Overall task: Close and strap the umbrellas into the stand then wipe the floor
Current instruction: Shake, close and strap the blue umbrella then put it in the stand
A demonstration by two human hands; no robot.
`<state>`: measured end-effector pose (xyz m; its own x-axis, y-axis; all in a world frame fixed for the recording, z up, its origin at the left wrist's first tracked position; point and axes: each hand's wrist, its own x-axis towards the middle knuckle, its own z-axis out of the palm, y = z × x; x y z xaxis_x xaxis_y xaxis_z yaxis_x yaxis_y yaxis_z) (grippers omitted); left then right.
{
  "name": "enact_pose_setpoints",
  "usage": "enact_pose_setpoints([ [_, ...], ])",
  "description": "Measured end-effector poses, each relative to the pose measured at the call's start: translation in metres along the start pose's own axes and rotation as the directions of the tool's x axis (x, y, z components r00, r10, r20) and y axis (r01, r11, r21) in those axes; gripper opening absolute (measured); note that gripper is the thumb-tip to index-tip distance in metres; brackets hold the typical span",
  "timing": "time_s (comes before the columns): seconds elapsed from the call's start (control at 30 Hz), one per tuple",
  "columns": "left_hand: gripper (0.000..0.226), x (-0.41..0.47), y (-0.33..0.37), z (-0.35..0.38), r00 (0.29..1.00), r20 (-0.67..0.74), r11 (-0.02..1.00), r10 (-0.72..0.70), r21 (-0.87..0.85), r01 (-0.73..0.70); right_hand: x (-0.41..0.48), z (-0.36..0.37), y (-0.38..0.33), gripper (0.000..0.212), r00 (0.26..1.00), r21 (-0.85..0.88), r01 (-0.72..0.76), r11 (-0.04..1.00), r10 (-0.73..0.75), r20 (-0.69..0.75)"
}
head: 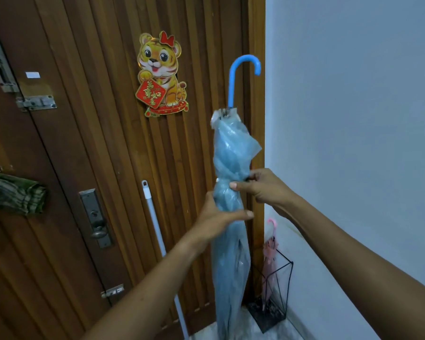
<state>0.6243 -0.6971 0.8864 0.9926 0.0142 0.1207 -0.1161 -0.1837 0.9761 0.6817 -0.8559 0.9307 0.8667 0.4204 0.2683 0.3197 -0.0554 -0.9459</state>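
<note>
A closed pale blue umbrella (231, 153) with a blue hooked handle stands upright in front of the wooden door. My left hand (219, 217) grips its folded canopy around the middle. Just above, my right hand (263, 187) pinches the strap at the canopy's waist, where the fabric is cinched tight. Down in the corner stands a black wire umbrella stand (284, 278), and a closed pink umbrella (270, 249) sits inside it. The blue umbrella's tip is hidden at the bottom edge of the view.
A white mop pole (155, 229) leans against the door (84, 143) left of the umbrella. A green striped cloth (15, 195) hangs at the far left. The white wall (353, 119) runs on the right. Pale floor tiles (255, 332) show by the stand.
</note>
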Motion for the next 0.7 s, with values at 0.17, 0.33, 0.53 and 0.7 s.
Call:
enact_pose_setpoints([
  [0.17,0.061,0.004,-0.011,0.019,0.958,-0.286,1.000,-0.005,-0.003,0.004,0.001,0.011,0.001,0.032,0.998,-0.094,0.006,0.996,0.001,0.066],
  [0.33,0.039,-0.005,0.005,0.010,0.981,-0.194,1.000,0.015,0.001,-0.015,0.000,-0.005,-0.009,0.037,0.999,-0.081,-0.040,0.996,0.040,-0.013],
  [0.53,0.025,-0.006,0.009,-0.001,0.997,-0.069,0.983,-0.044,-0.180,0.031,-0.005,-0.016,-0.004,0.027,0.998,-0.026,0.000,1.000,0.001,0.071],
  [0.7,0.038,0.005,-0.004,-0.017,0.959,0.283,0.805,-0.026,-0.563,0.188,0.014,-0.009,0.006,0.037,0.971,0.055,0.011,0.998,-0.024,0.237],
])
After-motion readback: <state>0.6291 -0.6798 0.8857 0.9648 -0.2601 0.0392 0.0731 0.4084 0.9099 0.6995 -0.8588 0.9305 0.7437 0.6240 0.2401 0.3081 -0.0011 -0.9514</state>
